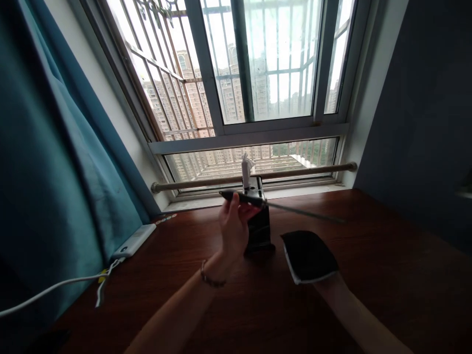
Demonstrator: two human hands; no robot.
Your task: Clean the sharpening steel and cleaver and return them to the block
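Observation:
My left hand (234,228) is closed around the black handle of a knife (302,211). Its long thin blade points right and is seen nearly edge-on. Directly behind that hand stands a black knife block (260,228), partly hidden by the hand and handle. A white wrapped item (246,172) rises from the block's top. To the right, a black pad or cloth (309,256) with a pale edge covers my right hand (326,282). Only the wrist and the base of that hand show, so its fingers are hidden. The pad is apart from the blade.
A brown wooden tabletop (188,246) reaches to the window sill. On the left lie a white power strip (134,241) and its white cable (51,285), beside a blue curtain (73,147). A horizontal rail (302,172) crosses below the barred window. A dark wall stands at right.

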